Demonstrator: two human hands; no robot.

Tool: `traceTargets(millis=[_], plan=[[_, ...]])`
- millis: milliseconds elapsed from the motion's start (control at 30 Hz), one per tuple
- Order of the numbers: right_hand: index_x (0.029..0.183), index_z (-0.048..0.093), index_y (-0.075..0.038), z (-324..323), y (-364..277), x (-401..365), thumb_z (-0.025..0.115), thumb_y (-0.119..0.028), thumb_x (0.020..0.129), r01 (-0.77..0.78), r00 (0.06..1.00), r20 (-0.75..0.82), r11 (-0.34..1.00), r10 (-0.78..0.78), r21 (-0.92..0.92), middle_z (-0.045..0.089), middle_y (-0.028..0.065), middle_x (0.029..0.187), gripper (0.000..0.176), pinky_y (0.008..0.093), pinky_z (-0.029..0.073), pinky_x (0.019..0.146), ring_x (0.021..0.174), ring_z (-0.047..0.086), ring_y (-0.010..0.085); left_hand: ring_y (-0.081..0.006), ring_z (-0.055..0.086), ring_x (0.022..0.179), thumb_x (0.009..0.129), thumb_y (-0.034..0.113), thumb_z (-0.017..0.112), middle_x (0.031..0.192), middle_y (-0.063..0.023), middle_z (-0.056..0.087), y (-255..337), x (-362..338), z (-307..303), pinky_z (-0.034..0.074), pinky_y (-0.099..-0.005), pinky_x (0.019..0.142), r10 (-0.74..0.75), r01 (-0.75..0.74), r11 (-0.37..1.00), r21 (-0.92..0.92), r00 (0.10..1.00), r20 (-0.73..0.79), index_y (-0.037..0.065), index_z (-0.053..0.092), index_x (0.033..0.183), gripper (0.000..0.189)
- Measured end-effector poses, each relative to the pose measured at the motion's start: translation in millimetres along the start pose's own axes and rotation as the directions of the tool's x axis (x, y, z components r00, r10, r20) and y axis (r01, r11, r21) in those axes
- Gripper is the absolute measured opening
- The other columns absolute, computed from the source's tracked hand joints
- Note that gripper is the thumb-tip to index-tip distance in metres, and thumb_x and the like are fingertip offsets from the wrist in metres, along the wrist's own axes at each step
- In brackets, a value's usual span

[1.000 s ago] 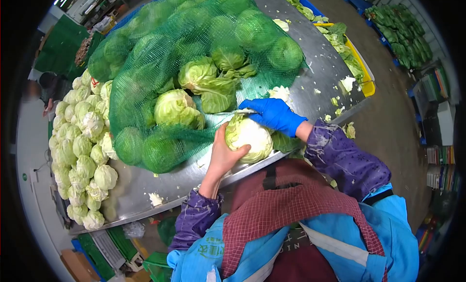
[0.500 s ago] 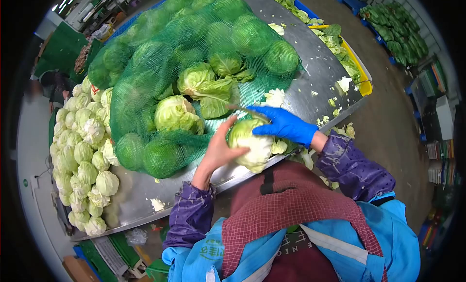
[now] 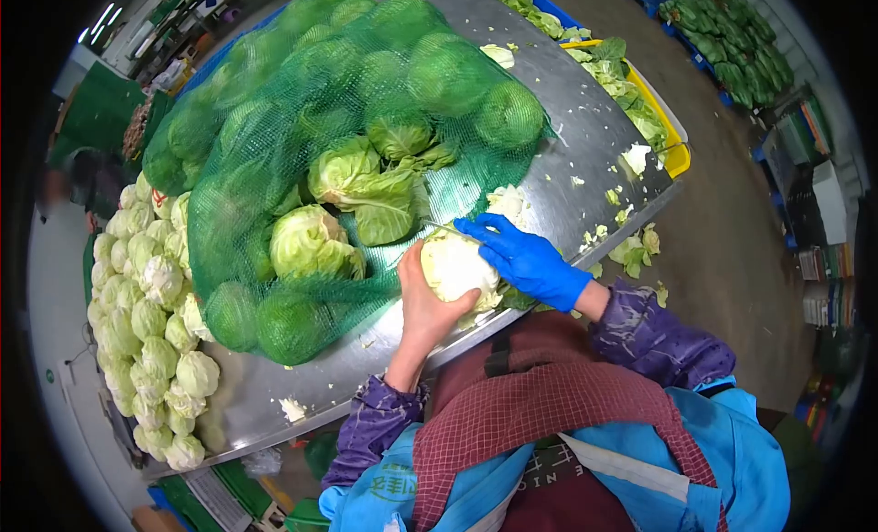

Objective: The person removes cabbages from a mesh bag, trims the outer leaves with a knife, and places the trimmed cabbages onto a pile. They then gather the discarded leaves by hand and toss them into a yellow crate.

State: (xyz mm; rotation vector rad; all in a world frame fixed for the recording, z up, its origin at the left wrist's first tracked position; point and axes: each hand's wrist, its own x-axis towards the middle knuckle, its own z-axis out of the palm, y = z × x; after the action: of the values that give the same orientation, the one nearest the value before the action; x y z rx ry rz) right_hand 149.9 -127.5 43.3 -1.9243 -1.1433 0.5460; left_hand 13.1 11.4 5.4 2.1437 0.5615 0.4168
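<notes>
My bare left hand grips a pale, trimmed cabbage from its left side, thumb along the near side. The cabbage is at the near edge of the metal table. On its right, my blue-gloved right hand is closed round a knife, the handle hidden in the fingers. Only part of the thin knife blade shows, over the top of the cabbage. Beyond my hands, loose leafy cabbages lie at the mouth of a green mesh sack filled with more cabbages.
A pile of trimmed cabbages stands at the table's left end. Leaf scraps are scattered on the right side. Past the far right edge is a yellow crate of leaves. Dropped leaves lie on the floor.
The gloved hand and knife have shifted left and slightly down. More of the cabbage's white face now shows. The whole view has shifted a little.
</notes>
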Motion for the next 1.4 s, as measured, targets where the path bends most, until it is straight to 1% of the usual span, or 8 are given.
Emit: traceTargets(millis=[333,433,600,667,833,1033,1267,1400], plan=[[0.133,0.043,-0.016,12,78,42,0.051,-0.033,0.087,-0.340,0.931,0.049,0.908,0.362,-0.244,0.062,0.0190,0.104,0.049,0.0400,0.047,0.084,0.096,0.059,0.0349,-0.0377,0.036,0.118,0.054,0.023,0.077,0.122,-0.0213,0.037,1,-8,-2,0.030,-0.0444,0.103,0.187,-0.184,0.982,-0.032,0.976,0.114,-0.001,0.031,0.129,0.091],[0.127,0.049,-0.007,19,75,28,0.058,-0.029,0.083,-0.330,0.937,-0.031,0.914,0.347,0.234,0.062,0.0204,0.106,0.050,0.0348,0.047,0.082,0.094,0.061,0.0288,-0.0341,0.035,0.122,0.055,0.026,0.078,0.126,-0.0208,0.035,-18,-9,-30,0.030,-0.0419,0.104,0.065,-0.051,0.995,-0.090,0.985,0.160,-0.001,0.031,0.131,0.093],[0.112,0.054,-0.002,17,45,0,0.060,-0.024,0.083,-0.299,0.945,-0.042,0.905,0.326,0.302,0.063,0.0179,0.087,0.037,0.0346,0.048,0.069,0.078,0.062,0.0263,-0.0342,0.036,0.119,0.057,0.026,0.080,0.126,-0.0214,0.033,-18,-32,-29,0.031,-0.0415,0.103,-0.220,0.231,0.958,-0.169,0.972,0.083,-0.002,0.028,0.132,0.095],[0.124,0.050,0.000,15,31,-10,0.063,-0.025,0.084,-0.309,0.945,-0.039,0.927,0.324,0.213,0.064,0.0151,0.096,0.048,0.0310,0.048,0.071,0.083,0.059,0.0151,-0.0345,0.037,0.118,0.057,0.026,0.080,0.124,-0.0215,0.033,-10,-35,-8,0.031,-0.0414,0.102,-0.222,0.209,0.967,-0.147,0.971,-0.083,-0.004,0.025,0.132,0.097],[0.129,0.048,-0.016,-21,62,-9,0.057,-0.037,0.085,-0.481,0.867,-0.013,0.832,0.497,-0.276,0.063,0.0183,0.104,0.050,0.0418,0.050,0.072,0.088,0.061,0.0391,-0.0364,0.037,0.115,0.056,0.025,0.081,0.122,-0.0225,0.034,1,-23,-10,0.032,-0.0421,0.101,-0.087,0.089,0.994,-0.068,0.996,0.033,-0.005,0.023,0.132,0.100],[0.136,0.039,-0.032,-23,-15,1,0.045,-0.030,0.091,0.072,0.997,0.027,0.927,-0.067,-0.368,0.048,0.0152,0.127,0.046,0.0403,0.051,0.067,0.083,0.063,0.0325,-0.0382,0.038,0.114,0.057,0.031,0.080,0.118,-0.0256,0.037,8,-11,-6,0.035,-0.0430,0.098,-0.066,0.066,0.998,0.013,0.997,0.031,-0.009,0.023,0.130,0.101],[0.132,0.044,-0.031,-14,-5,54,0.043,-0.032,0.093,0.097,0.946,0.316,0.859,0.078,-0.502,0.059,0.0125,0.112,0.039,0.0413,0.052,0.068,0.085,0.063,0.0321,-0.0385,0.039,0.112,0.056,0.032,0.081,0.118,-0.0253,0.037,4,-13,2,0.036,-0.0431,0.098,-0.020,0.020,0.997,0.077,1.000,-0.006,-0.009,0.024,0.127,0.100],[0.127,0.050,-0.013,0,31,64,0.063,-0.035,0.081,-0.008,0.990,0.129,0.940,0.056,-0.341,0.064,0.0164,0.102,0.052,0.0390,0.049,0.075,0.086,0.063,0.0311,-0.0365,0.040,0.116,0.054,0.030,0.082,0.122,-0.0245,0.037,-8,-4,-12,0.035,-0.0411,0.101,-0.020,0.024,0.999,-0.033,0.995,0.099,-0.009,0.025,0.130,0.102]])
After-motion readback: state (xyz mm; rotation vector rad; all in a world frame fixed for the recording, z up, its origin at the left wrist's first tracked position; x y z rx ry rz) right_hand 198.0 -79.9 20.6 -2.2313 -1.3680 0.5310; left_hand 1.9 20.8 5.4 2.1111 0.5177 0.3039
